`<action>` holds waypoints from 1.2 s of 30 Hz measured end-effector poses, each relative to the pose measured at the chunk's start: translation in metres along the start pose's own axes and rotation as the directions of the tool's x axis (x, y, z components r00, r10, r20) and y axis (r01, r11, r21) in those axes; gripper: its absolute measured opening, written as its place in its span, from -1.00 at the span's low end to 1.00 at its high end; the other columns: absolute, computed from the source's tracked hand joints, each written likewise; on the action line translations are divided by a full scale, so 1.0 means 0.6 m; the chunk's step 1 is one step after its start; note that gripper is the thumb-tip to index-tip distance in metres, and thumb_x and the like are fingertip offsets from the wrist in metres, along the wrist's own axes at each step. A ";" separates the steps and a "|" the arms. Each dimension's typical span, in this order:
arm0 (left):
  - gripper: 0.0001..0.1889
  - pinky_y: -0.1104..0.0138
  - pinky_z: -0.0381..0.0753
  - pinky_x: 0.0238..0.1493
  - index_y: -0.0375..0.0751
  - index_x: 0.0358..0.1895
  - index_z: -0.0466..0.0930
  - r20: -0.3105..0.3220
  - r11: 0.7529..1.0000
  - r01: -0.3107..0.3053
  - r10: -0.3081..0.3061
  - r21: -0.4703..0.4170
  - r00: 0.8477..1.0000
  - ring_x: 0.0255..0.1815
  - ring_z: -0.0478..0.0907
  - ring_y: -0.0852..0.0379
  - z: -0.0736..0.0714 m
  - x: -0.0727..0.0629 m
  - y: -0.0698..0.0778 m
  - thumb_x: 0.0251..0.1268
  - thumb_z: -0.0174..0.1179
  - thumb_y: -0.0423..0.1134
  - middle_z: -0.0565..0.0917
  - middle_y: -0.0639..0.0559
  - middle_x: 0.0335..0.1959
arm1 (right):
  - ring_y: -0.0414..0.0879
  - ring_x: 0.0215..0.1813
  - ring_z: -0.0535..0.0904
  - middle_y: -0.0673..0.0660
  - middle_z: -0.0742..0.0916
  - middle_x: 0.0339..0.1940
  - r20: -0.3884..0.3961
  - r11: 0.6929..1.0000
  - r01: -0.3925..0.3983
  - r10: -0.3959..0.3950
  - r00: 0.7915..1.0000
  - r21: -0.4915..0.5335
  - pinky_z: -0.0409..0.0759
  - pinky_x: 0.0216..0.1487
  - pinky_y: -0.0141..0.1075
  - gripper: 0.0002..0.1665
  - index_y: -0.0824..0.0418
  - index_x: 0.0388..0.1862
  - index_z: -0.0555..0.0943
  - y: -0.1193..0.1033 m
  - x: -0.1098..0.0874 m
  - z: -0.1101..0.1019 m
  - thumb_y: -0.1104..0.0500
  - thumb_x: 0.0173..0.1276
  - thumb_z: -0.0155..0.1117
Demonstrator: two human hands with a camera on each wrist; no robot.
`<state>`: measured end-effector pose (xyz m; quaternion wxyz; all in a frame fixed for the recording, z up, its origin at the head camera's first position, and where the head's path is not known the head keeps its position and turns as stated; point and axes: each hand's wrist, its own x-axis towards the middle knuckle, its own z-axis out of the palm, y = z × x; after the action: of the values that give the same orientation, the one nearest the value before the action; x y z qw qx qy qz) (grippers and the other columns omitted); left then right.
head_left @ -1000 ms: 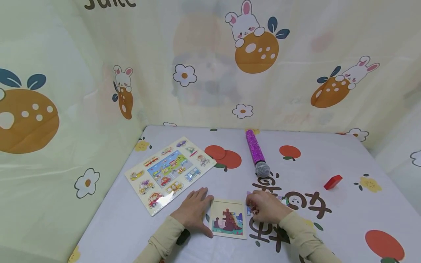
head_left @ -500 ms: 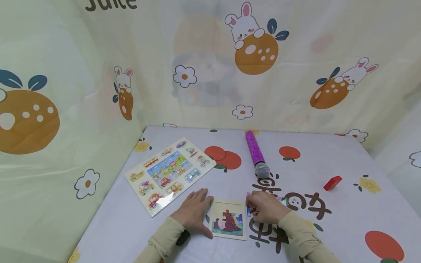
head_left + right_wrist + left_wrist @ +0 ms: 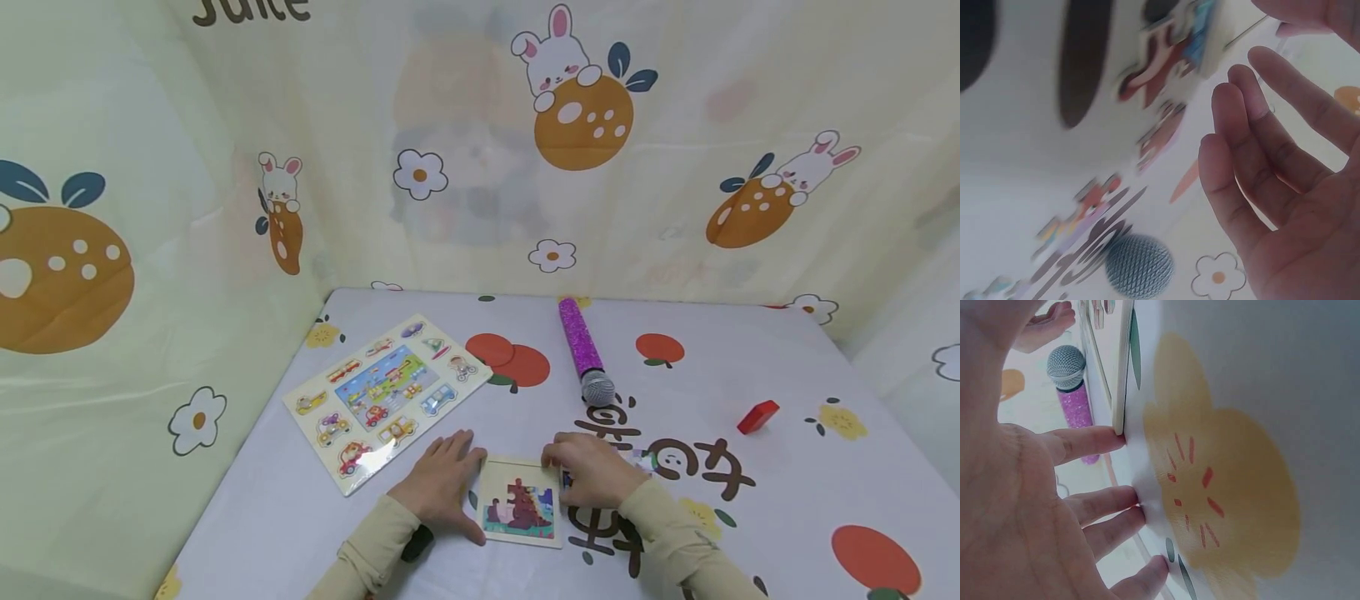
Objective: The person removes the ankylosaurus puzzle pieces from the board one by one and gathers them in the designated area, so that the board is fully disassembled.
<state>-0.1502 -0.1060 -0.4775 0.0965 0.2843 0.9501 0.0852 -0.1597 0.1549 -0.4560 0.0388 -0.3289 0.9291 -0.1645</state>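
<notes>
A small wooden jigsaw tray (image 3: 498, 475) lies at the front middle of the table, its lower part filled with a brown dinosaur picture. My left hand (image 3: 444, 485) rests at its left side with spread fingers; in the left wrist view one fingertip (image 3: 1113, 439) touches the tray's corner. Over the tray's right edge is my right hand (image 3: 596, 471), its fingers loosely bent. Nothing shows between thumb and fingers in the right wrist view. Several loose jigsaw pieces (image 3: 1159, 65) lie beside that hand, mostly hidden beneath it in the head view.
At the back left lies a larger vehicle puzzle board (image 3: 416, 446). A purple glitter microphone (image 3: 581, 342) lies behind the right hand, and a small red block (image 3: 758, 417) is on the right. Printed curtains stand at the back and sides.
My right hand has shifted left from the loose pieces to the tray's right edge. The left hand and the tray stay in place.
</notes>
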 end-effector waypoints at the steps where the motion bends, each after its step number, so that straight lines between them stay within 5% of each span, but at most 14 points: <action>1: 0.15 0.04 0.11 0.49 -0.05 0.35 0.30 -0.001 1.000 -0.001 0.001 0.001 1.000 0.49 0.10 -0.10 0.000 0.000 0.000 -0.49 0.49 0.39 0.20 -0.17 0.45 | -0.27 -0.42 0.36 -0.07 0.57 -0.45 0.002 1.000 0.009 -0.009 1.000 0.003 0.43 -0.41 -0.40 -0.64 0.14 -0.28 0.66 -0.002 0.003 0.000 0.22 -0.15 0.52; 13: 0.16 0.03 0.10 0.49 -0.06 0.36 0.30 0.003 1.000 -0.001 0.001 -0.007 1.000 0.49 0.10 -0.11 0.002 0.000 -0.001 -0.47 0.48 0.39 0.20 -0.18 0.46 | -0.27 -0.38 0.38 -0.11 0.58 -0.40 0.120 0.995 0.018 -0.030 0.992 0.097 0.46 -0.33 -0.40 -0.67 0.10 -0.24 0.68 -0.033 0.036 0.015 0.18 -0.06 0.49; 25: 0.16 0.04 0.11 0.49 -0.06 0.36 0.30 0.004 1.000 0.006 -0.006 0.004 1.000 0.49 0.10 -0.10 0.002 0.000 0.000 -0.48 0.47 0.41 0.19 -0.17 0.46 | -0.25 -0.37 0.41 -0.08 0.59 -0.42 0.168 0.998 -0.006 -0.003 0.986 0.054 0.52 -0.21 -0.29 -0.65 0.10 -0.22 0.67 -0.061 0.047 0.026 0.06 0.00 0.54; 36: 0.16 0.03 0.08 0.50 -0.06 0.37 0.30 0.013 1.000 0.010 -0.010 -0.008 1.000 0.50 0.07 -0.10 0.003 0.001 -0.002 -0.47 0.48 0.40 0.18 -0.17 0.47 | -0.17 -0.45 0.36 -0.10 0.51 -0.57 0.136 0.997 -0.074 0.079 0.988 -0.038 0.37 -0.29 -0.19 -0.70 0.08 -0.31 0.63 -0.085 0.042 0.027 0.15 -0.03 0.55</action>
<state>-0.1510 -0.1063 -0.4797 0.1044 0.2798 0.9504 0.0868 -0.1459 0.0976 -0.4537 0.1037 -0.3041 0.9387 -0.1246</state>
